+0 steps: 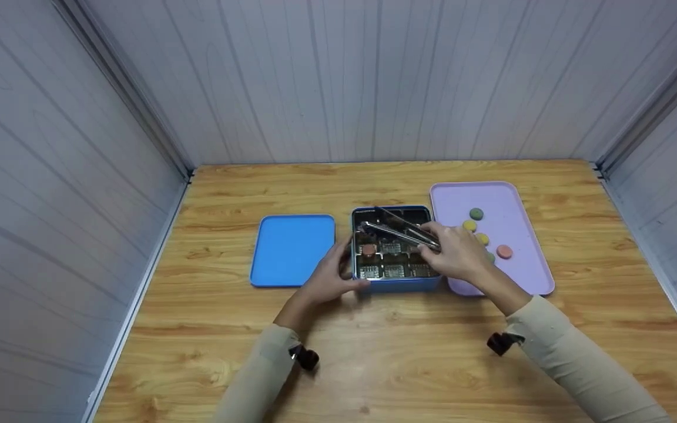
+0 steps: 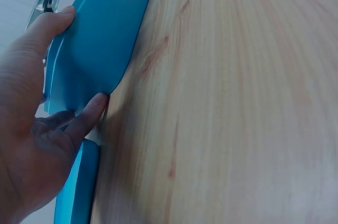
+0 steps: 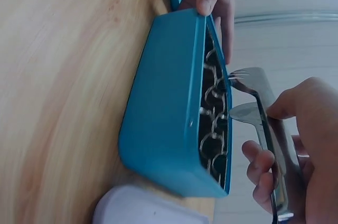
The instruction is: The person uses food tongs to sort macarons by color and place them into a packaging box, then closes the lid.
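My right hand (image 1: 459,252) grips metal tongs (image 3: 274,145) with one forked tip and broad, flat metal parts. The tongs slant over a blue box (image 3: 158,86), their tips pointing left, and I see nothing between them. Inside the box sits a dark insert (image 1: 394,271) divided into square compartments; a pink-orange macaron (image 1: 368,250) lies in one on the left. My left hand (image 1: 329,279) rests against the box's front left corner. Its thumb touches the front rim and its extended fingers lie along the left side, partly hidden. The tongs cover some compartments.
Right of the box lies a purple tray (image 1: 520,217) carrying several green, yellow and pink macarons (image 1: 504,251). A blue lid (image 1: 291,249) lies flat to the left, close to my left hand. Pale panel walls (image 1: 344,82) enclose the wooden table (image 1: 385,364) at the back and sides.
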`<state>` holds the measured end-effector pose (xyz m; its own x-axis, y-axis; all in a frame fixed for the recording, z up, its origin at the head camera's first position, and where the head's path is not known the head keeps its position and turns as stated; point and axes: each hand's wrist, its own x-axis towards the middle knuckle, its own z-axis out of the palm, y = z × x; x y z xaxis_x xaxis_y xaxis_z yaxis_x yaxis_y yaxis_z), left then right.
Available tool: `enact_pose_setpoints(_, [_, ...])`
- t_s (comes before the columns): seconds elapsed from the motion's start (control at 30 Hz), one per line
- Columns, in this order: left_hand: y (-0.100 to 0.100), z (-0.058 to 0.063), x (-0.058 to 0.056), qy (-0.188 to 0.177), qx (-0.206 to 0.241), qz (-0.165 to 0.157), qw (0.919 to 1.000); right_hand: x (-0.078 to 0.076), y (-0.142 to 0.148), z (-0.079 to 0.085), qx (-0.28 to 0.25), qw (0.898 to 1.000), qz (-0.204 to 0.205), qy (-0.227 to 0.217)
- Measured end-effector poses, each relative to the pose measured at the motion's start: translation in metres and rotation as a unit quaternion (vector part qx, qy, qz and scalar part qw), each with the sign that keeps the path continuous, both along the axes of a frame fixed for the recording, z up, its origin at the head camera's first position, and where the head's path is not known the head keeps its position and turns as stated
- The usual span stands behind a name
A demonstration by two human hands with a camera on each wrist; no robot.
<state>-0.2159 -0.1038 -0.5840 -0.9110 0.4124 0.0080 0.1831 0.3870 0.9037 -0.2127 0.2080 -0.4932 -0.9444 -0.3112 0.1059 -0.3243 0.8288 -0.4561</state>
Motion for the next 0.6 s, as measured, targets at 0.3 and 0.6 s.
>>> enact_pose_setpoints(0.3, [0.001, -0.006, -0.002, 0.013, 0.001, -0.009, 0.9999, 0.012, 0.032, -0.01, 0.014, 0.999, -0.02, 0.038])
enact_pose_setpoints(0.6, [0.003, -0.002, -0.001, -0.015, -0.002, -0.003, 0.9999, 0.028, 0.072, -0.017, 0.003, 0.997, -0.028, 0.077])
